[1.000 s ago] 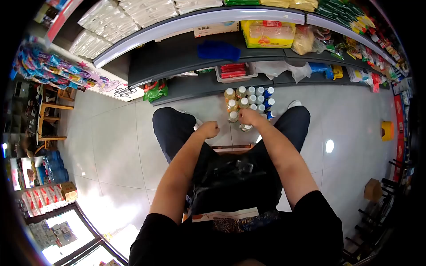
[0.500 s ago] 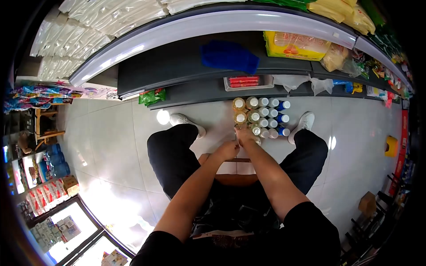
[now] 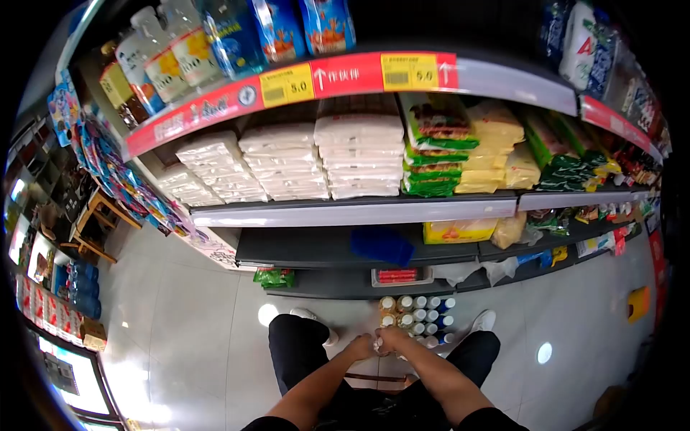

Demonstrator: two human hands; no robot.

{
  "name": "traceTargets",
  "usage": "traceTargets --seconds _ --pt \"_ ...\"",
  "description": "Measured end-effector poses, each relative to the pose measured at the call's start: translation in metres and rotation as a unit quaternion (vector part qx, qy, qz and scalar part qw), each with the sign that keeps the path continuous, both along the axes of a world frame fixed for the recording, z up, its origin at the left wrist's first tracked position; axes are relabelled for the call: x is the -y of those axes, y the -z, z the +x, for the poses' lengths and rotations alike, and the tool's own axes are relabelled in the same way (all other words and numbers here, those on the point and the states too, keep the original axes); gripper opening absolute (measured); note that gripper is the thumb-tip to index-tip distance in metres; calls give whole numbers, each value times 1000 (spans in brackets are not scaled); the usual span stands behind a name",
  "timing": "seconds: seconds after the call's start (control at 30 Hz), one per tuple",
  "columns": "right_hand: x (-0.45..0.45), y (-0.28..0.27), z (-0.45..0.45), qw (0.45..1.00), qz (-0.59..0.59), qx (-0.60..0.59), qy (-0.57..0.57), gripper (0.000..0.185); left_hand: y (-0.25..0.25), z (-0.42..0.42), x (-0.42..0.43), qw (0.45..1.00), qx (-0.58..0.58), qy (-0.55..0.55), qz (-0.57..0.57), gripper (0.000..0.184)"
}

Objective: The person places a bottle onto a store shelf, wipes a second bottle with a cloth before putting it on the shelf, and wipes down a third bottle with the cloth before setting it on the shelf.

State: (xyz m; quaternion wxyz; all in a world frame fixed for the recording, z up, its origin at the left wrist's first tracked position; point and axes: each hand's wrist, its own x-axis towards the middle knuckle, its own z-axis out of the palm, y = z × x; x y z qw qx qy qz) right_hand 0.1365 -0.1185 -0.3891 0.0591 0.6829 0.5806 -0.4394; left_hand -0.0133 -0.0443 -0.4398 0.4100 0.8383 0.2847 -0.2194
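My left hand [image 3: 361,348] and my right hand [image 3: 390,340] meet low in the view, between my knees, at the near left corner of a group of bottles [image 3: 419,316] standing on the floor. Fingers of both hands are closed. Something small and whitish [image 3: 377,343] shows between them, too small to name. Most of the bottles have white caps. Those on the left hold a yellowish liquid, and those at the right edge are blue.
Ahead stands a shelf unit with a pale shelf edge [image 3: 345,214], stacked white packs [image 3: 359,154], and a blue cloth [image 3: 381,246] on a lower shelf. A tray of red packs [image 3: 399,276] sits behind the bottles. A yellow object [image 3: 637,304] is at the right.
The view has tilted up, bringing the upper shelves in. My left hand has moved right to meet my right hand, which has drawn slightly back from among the bottles.
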Motion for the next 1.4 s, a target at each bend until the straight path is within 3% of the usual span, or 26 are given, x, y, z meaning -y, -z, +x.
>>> traceTargets --seconds 0.1,0.17,0.23,0.3,0.33,0.43,0.5,0.53,0.63,0.7,0.83,1.03,1.07,1.1,1.17,1.23,1.27,1.37,1.4 --pt "17 -49 12 991 117 -59 18 53 -16 -1 4 967 200 -6 -156 77" --pt "27 -68 21 979 182 -91 24 49 -40 2 6 956 264 -17 -125 81" --pt "32 -137 23 972 195 -126 29 46 -59 -6 14 942 298 -46 -149 81" --pt "31 -159 25 963 246 -108 -1 43 -119 -10 17 946 272 -64 -165 79" --pt "33 -198 19 968 240 -74 20 41 -141 -9 15 947 263 -70 -171 79" --pt "22 -238 16 964 260 -58 -9 40 -159 -10 17 936 284 -107 -179 74" --pt "19 -248 16 946 315 -78 7 39 -137 -7 5 914 295 -142 -239 70" --pt "15 -249 18 936 337 -102 16 37 -138 -9 4 902 296 -162 -271 69" --pt "4 -234 20 920 357 -147 65 35 -167 -11 -1 916 306 -197 -166 71" --pt "2 -210 16 904 373 -176 108 41 -124 -13 -16 913 329 -190 -146 73" --pt "-10 -170 6 852 409 -240 223 44 -108 -5 -40 904 334 -206 -171 72" --pt "-48 -110 16 835 407 -198 314 47 -98 27 -79 856 375 -261 -242 72" --pt "-57 -85 26 827 410 -224 312 42 -90 31 -86 853 385 -263 -236 73" --pt "-68 -72 35 773 339 -363 395 33 -92 32 -91 855 375 -277 -227 72" --pt "-93 -58 58 753 451 -311 364 26 -108 32 -97 860 356 -303 -205 71" --pt "-124 -63 75 803 433 -149 381 25 -105 31 -101 863 330 -322 -207 70" --pt "-138 -61 84 847 428 -30 315 36 -110 31 -103 863 322 -326 -214 70" --pt "-176 -18 93 889 385 180 172 51 -115 30 -106 875 291 -319 -218 70" --pt "-183 -19 88 918 300 202 160 63 -114 29 -105 881 280 -314 -216 70"
